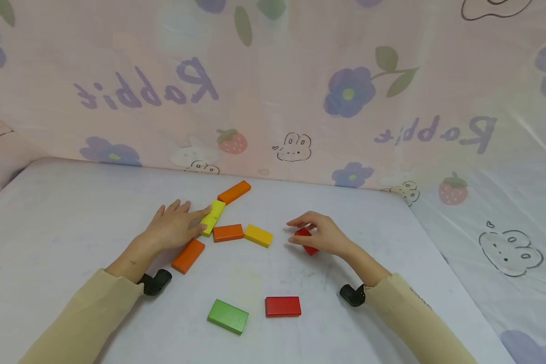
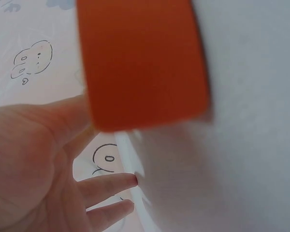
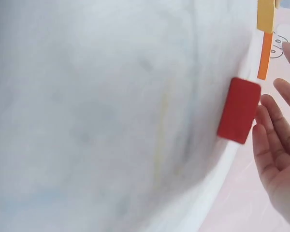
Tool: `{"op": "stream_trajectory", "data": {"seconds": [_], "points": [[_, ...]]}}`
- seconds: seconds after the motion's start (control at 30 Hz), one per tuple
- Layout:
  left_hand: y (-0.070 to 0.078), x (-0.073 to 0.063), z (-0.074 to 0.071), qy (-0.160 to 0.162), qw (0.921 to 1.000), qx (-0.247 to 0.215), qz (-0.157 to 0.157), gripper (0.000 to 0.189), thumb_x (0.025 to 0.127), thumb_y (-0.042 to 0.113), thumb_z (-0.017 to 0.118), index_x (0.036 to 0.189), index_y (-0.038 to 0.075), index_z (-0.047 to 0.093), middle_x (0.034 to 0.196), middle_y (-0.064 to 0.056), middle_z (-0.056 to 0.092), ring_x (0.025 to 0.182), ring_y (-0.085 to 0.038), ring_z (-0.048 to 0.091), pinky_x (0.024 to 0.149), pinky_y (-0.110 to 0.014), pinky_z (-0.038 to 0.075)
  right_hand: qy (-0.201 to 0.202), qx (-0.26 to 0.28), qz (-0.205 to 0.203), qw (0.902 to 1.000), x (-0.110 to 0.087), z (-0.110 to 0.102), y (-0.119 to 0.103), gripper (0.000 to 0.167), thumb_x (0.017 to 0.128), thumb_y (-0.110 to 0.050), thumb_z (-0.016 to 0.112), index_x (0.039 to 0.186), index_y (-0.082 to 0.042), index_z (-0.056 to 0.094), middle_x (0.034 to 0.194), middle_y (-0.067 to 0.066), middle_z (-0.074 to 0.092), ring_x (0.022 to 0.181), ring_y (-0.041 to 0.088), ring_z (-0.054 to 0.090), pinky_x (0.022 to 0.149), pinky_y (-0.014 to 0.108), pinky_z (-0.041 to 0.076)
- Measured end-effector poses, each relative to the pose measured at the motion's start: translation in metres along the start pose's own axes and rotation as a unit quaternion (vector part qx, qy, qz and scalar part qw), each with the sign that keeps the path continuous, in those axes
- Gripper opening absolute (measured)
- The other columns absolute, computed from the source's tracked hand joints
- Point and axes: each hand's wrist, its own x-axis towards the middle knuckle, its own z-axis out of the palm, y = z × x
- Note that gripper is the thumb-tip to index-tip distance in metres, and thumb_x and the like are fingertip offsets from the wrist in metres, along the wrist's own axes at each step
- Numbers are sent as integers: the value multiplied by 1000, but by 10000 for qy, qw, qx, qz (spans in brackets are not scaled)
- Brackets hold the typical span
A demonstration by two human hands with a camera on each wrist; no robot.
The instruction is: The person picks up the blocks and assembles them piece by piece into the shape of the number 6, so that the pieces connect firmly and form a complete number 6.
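My left hand (image 1: pixel 175 225) lies at the left side of a bright yellow block (image 1: pixel 213 218). Its index finger and thumb touch that block, while the other fingers stretch out. In the left wrist view an orange block (image 2: pixel 145 63) hides the thumb and index tips of the left hand (image 2: pixel 34 159). Over on the right, my right hand (image 1: pixel 323 233) is around a red block (image 1: pixel 306 242), thumb and index apart. The right wrist view has the red block (image 3: pixel 239 111) beside the loosely bent fingers of the right hand (image 3: pixel 280 150); whether they touch it I cannot tell.
An orange block (image 1: pixel 234 192) touches or nearly touches the bright yellow one's far end. Another orange block (image 1: pixel 228 233) and a deeper yellow block (image 1: pixel 258 235) lie end to end. One more orange block (image 1: pixel 188 256) is below the left hand. Nearer lie a green block (image 1: pixel 228 317) and a second red block (image 1: pixel 283 307).
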Motion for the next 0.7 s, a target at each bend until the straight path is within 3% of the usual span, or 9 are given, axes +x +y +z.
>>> {"op": "stream_trajectory", "data": {"seconds": [0.4,0.7], "points": [[0,-1,0,7,10000,10,27,51,99,29,48,147,13,39,148,-36,26,138,-57,13,109,-71,6,127,0,40,9999,-10,-5,10,36,83,-23,75,115,-9,69,113,7,63,105,24,57,90,44,52],[0,-1,-1,37,10000,22,39,51,99,29,48,147,12,40,148,-36,27,138,-57,14,109,-71,7,28,0,166,9999,-19,-8,21,45,81,-23,77,121,-7,65,113,9,61,105,25,57,85,39,55]]}}
